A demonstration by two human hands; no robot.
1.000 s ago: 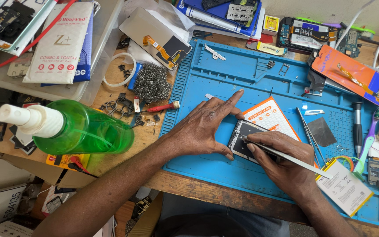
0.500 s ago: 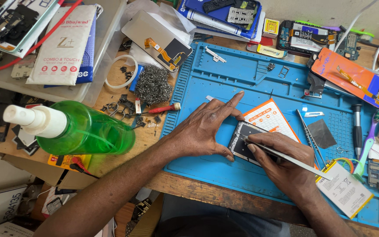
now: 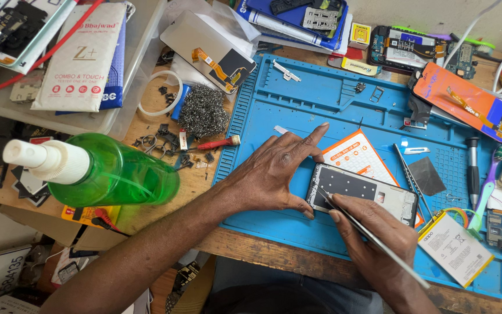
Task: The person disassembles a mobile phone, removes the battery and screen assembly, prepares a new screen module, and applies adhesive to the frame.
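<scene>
An opened phone frame (image 3: pixel 373 192) lies on a blue work mat (image 3: pixel 326 104), partly over an orange-edged white card (image 3: pixel 358 156). My left hand (image 3: pixel 277 168) rests flat on the mat and braces the frame's left end with thumb and fingers. My right hand (image 3: pixel 373 232) grips thin metal tweezers (image 3: pixel 379 238), whose tip touches the frame's dark inner surface near its left end.
A green spray bottle (image 3: pixel 106 171) lies on the wooden bench at left. Steel wool (image 3: pixel 203 111), a red screwdriver (image 3: pixel 216 143) and small parts sit beside the mat. A battery (image 3: pixel 454 249), tools and phone screens (image 3: pixel 466 102) crowd the right and back.
Both hands stay on the phone frame; the tweezers' tip has barely shifted. The view has tilted slightly.
</scene>
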